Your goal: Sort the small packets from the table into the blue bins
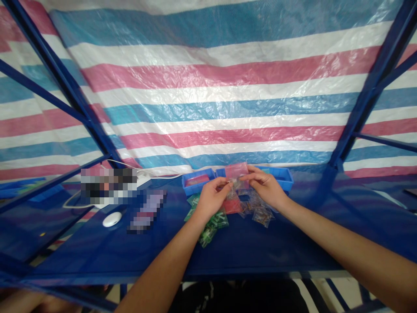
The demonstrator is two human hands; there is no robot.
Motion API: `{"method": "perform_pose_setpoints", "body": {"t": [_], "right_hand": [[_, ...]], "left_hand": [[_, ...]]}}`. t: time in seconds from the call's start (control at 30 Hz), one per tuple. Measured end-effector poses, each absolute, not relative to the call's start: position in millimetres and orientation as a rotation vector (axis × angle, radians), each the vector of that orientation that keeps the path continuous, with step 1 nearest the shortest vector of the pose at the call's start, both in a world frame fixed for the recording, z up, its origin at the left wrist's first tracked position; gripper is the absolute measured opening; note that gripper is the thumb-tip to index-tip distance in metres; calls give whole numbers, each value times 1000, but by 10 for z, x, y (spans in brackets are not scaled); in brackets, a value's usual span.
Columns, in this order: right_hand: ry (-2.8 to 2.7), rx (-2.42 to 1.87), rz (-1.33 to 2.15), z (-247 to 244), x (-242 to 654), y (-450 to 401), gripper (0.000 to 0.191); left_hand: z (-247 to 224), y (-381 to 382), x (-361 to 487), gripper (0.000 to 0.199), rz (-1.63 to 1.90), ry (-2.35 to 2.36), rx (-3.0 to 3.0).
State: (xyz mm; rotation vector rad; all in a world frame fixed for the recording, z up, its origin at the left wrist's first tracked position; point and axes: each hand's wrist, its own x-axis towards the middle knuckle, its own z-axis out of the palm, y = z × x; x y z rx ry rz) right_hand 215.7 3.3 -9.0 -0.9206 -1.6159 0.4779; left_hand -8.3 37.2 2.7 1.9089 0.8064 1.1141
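1. Pink bag (236,168): raised above the table (293,250), between both hands. Clear film (232,188) just below; cannot tell whether the two are joined.
2. Left hand (208,199): thumb and fingers together, clamped on the clear film.
3. Right hand (267,186): fingers at the bag's right edge; too blurred to tell whether they pinch it.
4. Progress, as judged: handling under way, bag not set down. Cannot tell whether it is filled or sealed.
5. Under the hands: red packet (232,206) flat on the table, not in either hand.
6. Near left hand: green packets (215,222), loosely heaped. Below right hand: clear packets (262,214) with brownish contents. All lie outside the bins; finished or waiting, cannot tell.
7. Behind: left blue bin (194,190) holds pink pieces (199,179), so some pink stock appears left. Right blue bin (287,177) partly hidden by the right hand.
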Motion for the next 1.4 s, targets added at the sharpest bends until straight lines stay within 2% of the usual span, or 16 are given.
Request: {"method": "perform_pose_setpoints", "body": {"t": [0.3, 0.47, 0.63, 0.83, 0.97, 1.13, 1.4], "right_hand": [[-1463, -958, 733, -102, 2086, -8, 23], [-1387, -859, 899, -31, 2015, -79, 26], [-1430, -819, 928, -82, 2008, -46, 32], [-1632, -947, 819, -80, 2035, -75, 24], [-1716, -897, 792, -62, 2013, -86, 20], [-1420, -919, 769, -78, 2024, -22, 33], [-1350, -873, 859, -56, 2029, -21, 60]], "left_hand": [[14, 384, -68, 37, 1148, 783, 1697], [13, 383, -70, 42, 1141, 794, 1701], [25, 381, -61, 51, 1128, 712, 1675], [56, 338, -50, 71, 1150, 698, 1604], [69, 345, -51, 75, 1200, 679, 1569], [79, 367, -52, 72, 1246, 673, 1529], [71, 361, -64, 77, 1178, 605, 1560]]}}
